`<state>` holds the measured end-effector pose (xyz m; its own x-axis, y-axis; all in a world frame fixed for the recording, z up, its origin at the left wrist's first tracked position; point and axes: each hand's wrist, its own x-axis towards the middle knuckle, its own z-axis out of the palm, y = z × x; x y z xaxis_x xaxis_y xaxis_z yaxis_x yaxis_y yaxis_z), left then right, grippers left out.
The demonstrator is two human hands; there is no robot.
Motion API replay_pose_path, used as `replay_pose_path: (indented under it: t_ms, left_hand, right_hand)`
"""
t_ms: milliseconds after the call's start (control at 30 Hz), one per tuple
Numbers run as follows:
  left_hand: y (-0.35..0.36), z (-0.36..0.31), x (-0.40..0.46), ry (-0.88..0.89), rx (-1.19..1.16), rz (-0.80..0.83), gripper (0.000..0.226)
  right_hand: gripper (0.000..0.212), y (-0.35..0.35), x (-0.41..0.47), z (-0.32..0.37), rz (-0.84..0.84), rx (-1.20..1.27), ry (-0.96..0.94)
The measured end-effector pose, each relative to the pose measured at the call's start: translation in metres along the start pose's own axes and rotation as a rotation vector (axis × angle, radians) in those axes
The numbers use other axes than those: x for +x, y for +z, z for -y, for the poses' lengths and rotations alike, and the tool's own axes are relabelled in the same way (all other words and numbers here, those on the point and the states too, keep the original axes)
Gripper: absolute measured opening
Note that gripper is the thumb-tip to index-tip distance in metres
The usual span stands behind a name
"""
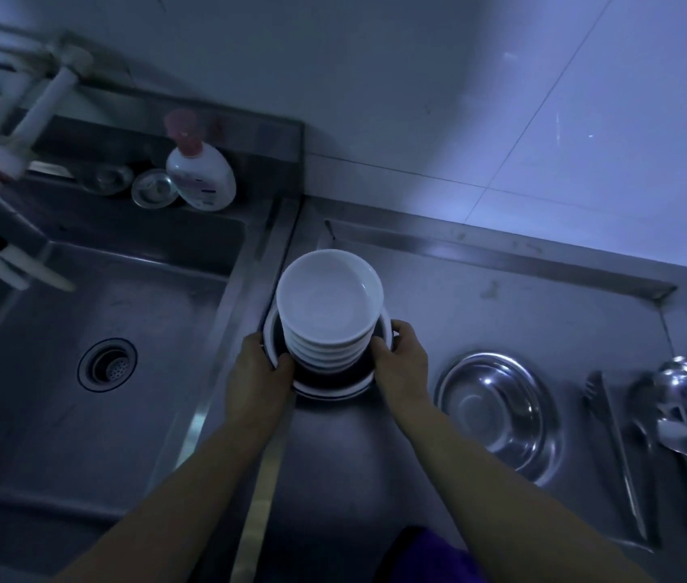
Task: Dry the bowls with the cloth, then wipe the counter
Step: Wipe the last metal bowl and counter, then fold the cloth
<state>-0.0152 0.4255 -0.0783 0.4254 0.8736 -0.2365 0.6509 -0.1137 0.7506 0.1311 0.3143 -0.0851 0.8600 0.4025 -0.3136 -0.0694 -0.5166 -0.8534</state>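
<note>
On counter (pixel 438 296), hands grip upright bowl stack (pixel 329 305).

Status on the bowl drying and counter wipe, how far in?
Early. Done: nothing visibly; the white bowls are stacked in a dark basin on the counter. In hand: left hand and right hand grip the basin's rim. Left: drying each bowl and wiping the counter; no cloth is identifiable.

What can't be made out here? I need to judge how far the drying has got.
Head view only:
- Cloth: none visible; purple shape cut off by the bottom edge.
- Lower stacked bowls: insides covered by the top bowl.
- Wetness: too dim.
- Faucet: motion-blurred.
- Utensils: dim, overlapping.
</note>
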Motion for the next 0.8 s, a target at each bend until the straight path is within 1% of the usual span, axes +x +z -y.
replay_pose_path:
  t_ms: [200,367,500,667,800]
  left_hand:
    - [0.040,-0.026,0.035,0.035,0.018,0.007,0.006]
    - [0.062,-0.034,0.066,0.021,0.029,0.036,0.015]
    - [0.070,-0.041,0.084,-0.001,0.007,0.011,0.019]
    - [0.074,-0.050,0.101,-0.006,-0.046,0.005,0.020]
    - [0.074,-0.058,0.110,0.027,-0.024,-0.018,0.025]
  right_hand:
    - [0.007,-0.017,0.049,-0.011,-0.029,-0.054,0.001]
    - [0.009,-0.017,0.081,-0.013,-0.048,-0.037,0.011]
    - [0.010,-0.013,0.103,-0.005,-0.060,-0.027,-0.016]
    - [0.017,-0.008,0.124,0.004,-0.047,-0.030,-0.016]
    - [0.018,-0.004,0.134,0.009,-0.036,-0.026,-0.017]
